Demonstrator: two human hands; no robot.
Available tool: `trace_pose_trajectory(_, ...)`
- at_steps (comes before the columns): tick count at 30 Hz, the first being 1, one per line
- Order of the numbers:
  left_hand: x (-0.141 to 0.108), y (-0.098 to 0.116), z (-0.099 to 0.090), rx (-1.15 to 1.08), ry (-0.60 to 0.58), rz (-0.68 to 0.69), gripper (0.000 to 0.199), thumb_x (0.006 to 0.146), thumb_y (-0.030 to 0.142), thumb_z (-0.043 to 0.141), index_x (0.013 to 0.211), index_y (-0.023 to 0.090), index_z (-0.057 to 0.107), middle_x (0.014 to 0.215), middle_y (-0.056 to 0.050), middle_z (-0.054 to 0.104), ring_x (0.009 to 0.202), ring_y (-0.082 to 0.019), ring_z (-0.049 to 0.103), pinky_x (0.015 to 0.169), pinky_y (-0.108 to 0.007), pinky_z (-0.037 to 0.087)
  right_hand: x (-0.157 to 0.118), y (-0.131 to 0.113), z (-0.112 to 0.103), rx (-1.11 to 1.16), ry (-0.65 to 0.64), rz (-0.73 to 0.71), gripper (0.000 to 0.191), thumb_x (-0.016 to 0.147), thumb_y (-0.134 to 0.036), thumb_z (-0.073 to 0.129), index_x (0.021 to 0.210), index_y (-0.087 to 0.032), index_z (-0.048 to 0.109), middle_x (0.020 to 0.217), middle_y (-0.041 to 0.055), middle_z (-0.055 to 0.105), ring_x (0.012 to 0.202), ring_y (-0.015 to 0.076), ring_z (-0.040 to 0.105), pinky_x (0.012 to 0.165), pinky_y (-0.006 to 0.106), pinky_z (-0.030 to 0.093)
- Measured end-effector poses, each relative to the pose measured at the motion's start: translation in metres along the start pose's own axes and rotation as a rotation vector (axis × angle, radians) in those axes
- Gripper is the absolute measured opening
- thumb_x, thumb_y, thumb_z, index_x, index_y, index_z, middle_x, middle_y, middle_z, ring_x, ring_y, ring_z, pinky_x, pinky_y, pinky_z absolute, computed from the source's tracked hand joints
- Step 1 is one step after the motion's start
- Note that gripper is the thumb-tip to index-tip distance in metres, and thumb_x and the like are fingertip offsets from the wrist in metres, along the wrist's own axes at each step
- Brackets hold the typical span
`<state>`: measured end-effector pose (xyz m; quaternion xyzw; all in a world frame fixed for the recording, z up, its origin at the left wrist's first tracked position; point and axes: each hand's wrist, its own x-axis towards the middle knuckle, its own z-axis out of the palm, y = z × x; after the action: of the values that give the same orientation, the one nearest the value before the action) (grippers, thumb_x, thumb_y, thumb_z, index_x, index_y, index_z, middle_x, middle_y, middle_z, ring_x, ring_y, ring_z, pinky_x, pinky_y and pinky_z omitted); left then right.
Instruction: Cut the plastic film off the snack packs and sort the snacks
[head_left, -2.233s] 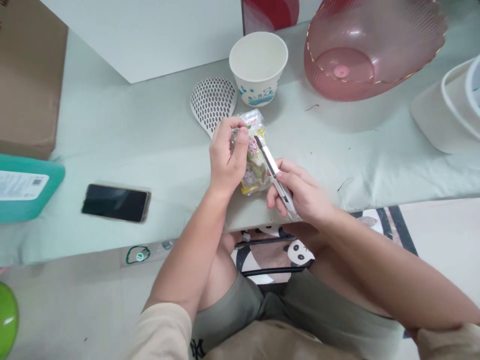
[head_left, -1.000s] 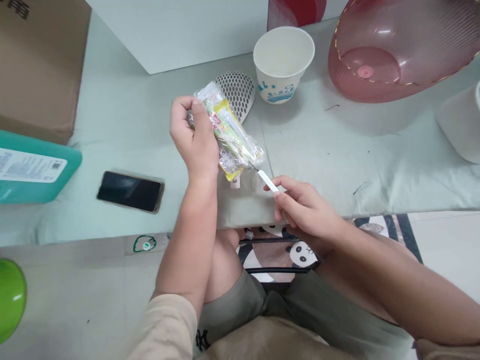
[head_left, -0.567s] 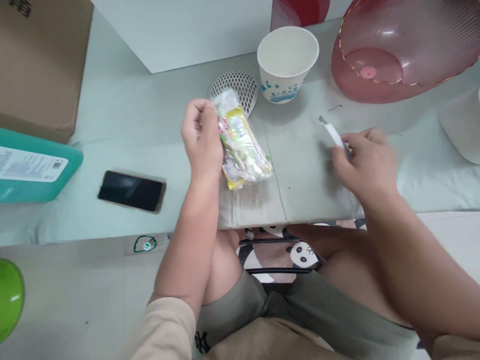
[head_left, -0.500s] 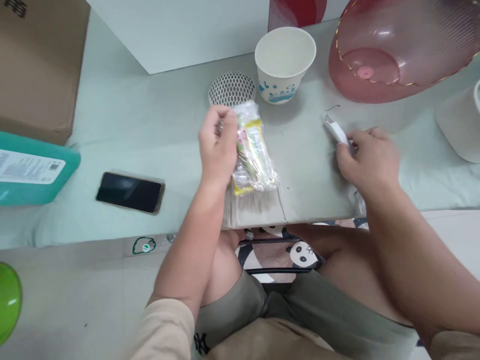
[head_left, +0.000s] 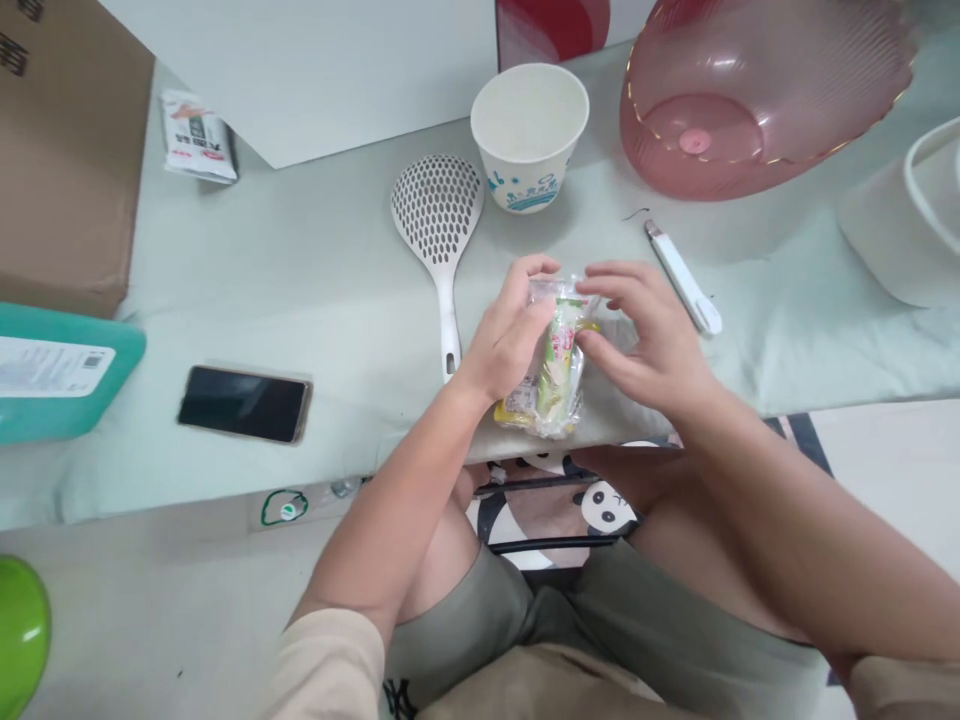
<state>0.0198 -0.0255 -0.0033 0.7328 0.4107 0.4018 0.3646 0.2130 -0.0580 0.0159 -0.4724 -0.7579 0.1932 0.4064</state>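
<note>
Clear plastic packet (head_left: pixel 557 375), printed in green, yellow and pink, sits just right of the middle of the frame, near the front edge of the surface (head_left: pixel 337 300). The left hand (head_left: pixel 504 345) has its grip closed on the packet's upper left side, thumb on top. The right hand (head_left: pixel 654 338) is at the opposite side, fingers curved and spread around the upper right edge; whether its grip pinches the plastic, I cannot tell. Nor can I tell if the packet rests on the surface.

Just beyond the right hand, towards the right of the frame, a white utility knife (head_left: pixel 684 280) lies slanted, its metal tip towards the upper left. A perforated skimmer (head_left: pixel 439 215) lies left of the packet, its handle reaching down to the left wrist. At top centre stands a paper cup (head_left: pixel 529 140); a pink bowl (head_left: pixel 739 130) is at upper right. A phone (head_left: pixel 244 404) lies at centre left.
</note>
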Motion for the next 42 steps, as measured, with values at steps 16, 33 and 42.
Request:
trace_pose_trajectory(16,0.008,0.007,0.001,-0.172,-0.050,-0.160,0.016,0.097,0.032,0.053,0.109,0.025,0.062,0.100,-0.002,0.071,0.077,-0.016,0.064,0.069,-0.029,0.053,0.005,0.010,0.003,0.366,0.264,0.488,0.014,0.096,-0.036,0.055,0.093,-0.023,0.059,0.098,0.0047,0.066,0.090,0.0186,0.066,0.082,0.035,0.058)
trace_pose_trajectory(33,0.007,0.001,-0.013,0.185,0.124,0.021,0.025,0.089,0.031,0.070,0.114,0.028,0.067,0.107,-0.005,0.065,0.091,-0.018,0.060,0.081,-0.033,0.054,-0.003,0.011,0.008,-0.177,0.263,0.176,0.032,0.086,-0.018,0.049,0.115,-0.026,0.059,0.117,0.0116,0.062,0.117,0.0294,0.060,0.098,0.049,0.050)
trace_pose_trajectory(42,0.003,0.011,-0.015,0.292,-0.174,0.109,0.021,0.086,0.014,0.064,0.100,0.026,0.075,0.118,-0.006,0.058,0.096,-0.020,0.058,0.094,-0.039,0.052,-0.013,0.004,0.013,-0.384,0.072,0.015,0.023,0.083,-0.010,0.049,0.088,-0.024,0.066,0.081,0.0051,0.063,0.102,0.0286,0.061,0.097,0.050,0.040)
